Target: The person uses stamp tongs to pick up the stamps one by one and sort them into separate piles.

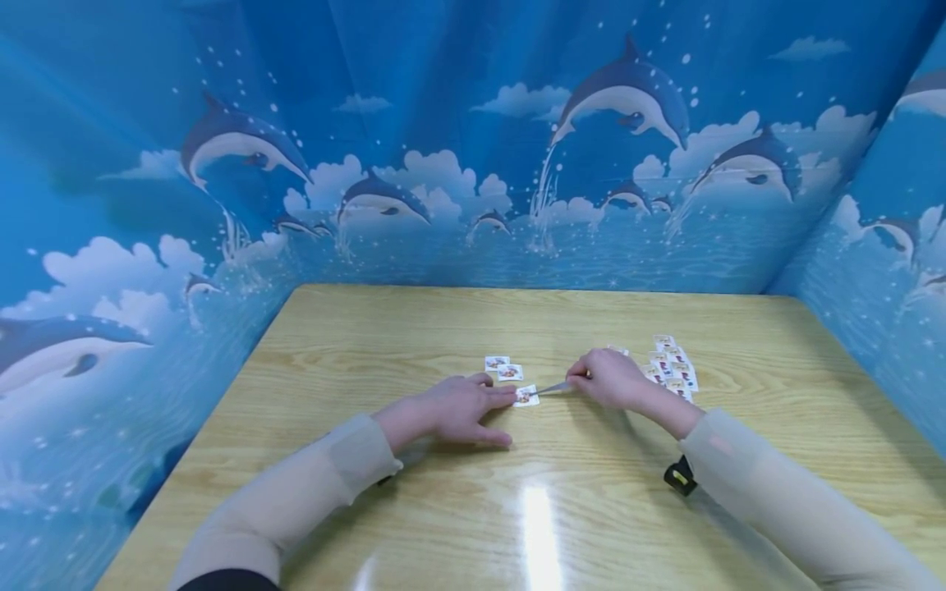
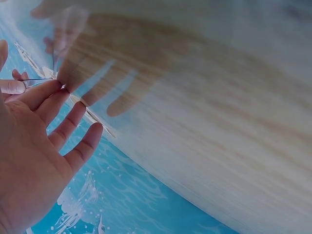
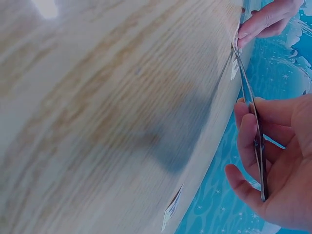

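My right hand (image 1: 608, 378) pinches a pair of metal tweezers (image 3: 257, 131) between thumb and fingers. The tweezers' tips reach a small printed sticker (image 1: 526, 396) on the wooden table. My left hand (image 1: 467, 408) lies palm down with its fingers stretched out, fingertips at that sticker's left edge. Just beyond it, two similar stickers (image 1: 509, 373) lie close together. In the left wrist view the left hand (image 2: 44, 141) shows its fingers spread, tips close over the tabletop by the tweezers' tips.
Right of my right hand lies a cluster of similar stickers (image 1: 678, 367) in staggered rows, with another piece (image 1: 617, 350) partly hidden behind that hand. A dolphin-printed curtain (image 1: 443, 189) rises along the far and side edges of the table (image 1: 414, 328).
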`<action>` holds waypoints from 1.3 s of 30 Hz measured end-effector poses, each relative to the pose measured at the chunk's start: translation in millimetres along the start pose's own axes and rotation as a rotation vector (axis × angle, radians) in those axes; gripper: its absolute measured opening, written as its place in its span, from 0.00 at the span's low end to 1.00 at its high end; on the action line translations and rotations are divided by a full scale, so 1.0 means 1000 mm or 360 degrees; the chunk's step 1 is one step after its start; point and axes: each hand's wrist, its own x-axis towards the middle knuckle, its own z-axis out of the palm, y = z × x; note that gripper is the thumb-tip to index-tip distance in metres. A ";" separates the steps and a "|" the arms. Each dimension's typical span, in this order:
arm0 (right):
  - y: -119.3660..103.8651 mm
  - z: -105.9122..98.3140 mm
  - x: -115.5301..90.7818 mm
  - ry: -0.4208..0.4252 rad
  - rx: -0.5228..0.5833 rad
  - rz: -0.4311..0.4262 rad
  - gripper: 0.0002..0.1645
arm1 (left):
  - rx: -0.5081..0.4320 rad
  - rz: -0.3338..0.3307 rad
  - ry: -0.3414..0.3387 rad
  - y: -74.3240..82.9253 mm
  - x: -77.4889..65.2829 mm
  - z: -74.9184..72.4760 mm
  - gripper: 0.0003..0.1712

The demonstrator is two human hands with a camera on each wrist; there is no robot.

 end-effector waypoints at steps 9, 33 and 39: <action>0.000 -0.003 -0.002 0.0009 0.0037 0.0050 0.10 | -0.0103 -0.0010 0.0019 -0.004 -0.004 -0.002 0.46; 0.005 -0.004 0.014 0.0026 0.0014 0.0162 0.11 | -0.0267 -0.0264 0.0209 -0.054 -0.052 -0.008 0.47; 0.005 -0.007 0.014 0.0004 -0.0033 0.0148 0.11 | -0.0257 -0.0258 0.0244 -0.059 -0.058 -0.010 0.46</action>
